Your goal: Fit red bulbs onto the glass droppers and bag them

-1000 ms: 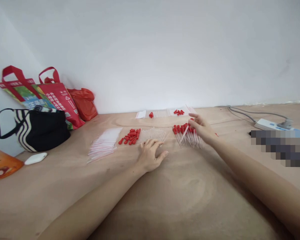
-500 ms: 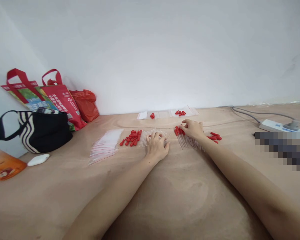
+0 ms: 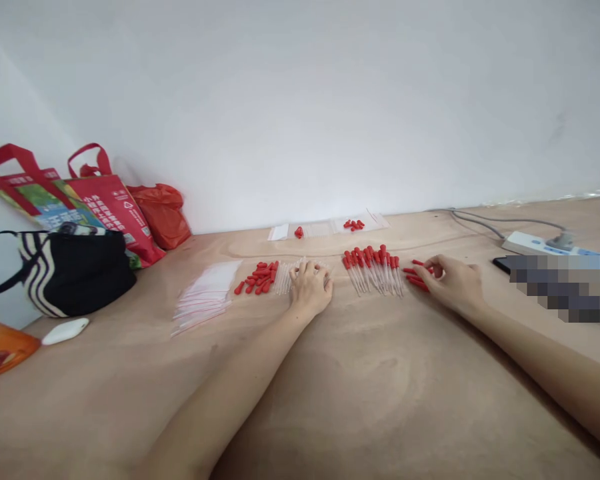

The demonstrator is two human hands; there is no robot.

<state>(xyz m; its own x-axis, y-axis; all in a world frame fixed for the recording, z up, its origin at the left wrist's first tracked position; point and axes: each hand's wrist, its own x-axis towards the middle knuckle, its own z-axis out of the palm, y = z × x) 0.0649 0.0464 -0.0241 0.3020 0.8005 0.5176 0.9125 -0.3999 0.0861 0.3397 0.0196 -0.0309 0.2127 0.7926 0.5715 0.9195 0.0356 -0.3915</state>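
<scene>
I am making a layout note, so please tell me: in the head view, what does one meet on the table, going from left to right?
Orange packet, white case, clear zip bags, loose red caps, left hand, red-capped tubes, right hand, power strip.

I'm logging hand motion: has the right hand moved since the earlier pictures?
Yes: the right hand moved rightward, from the red-bulbed droppers to the loose red bulbs, nearer the power strip.

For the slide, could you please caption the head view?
Bare left hand over clear thin tubes, bare right hand at loose red rubbery bulbs.
</scene>
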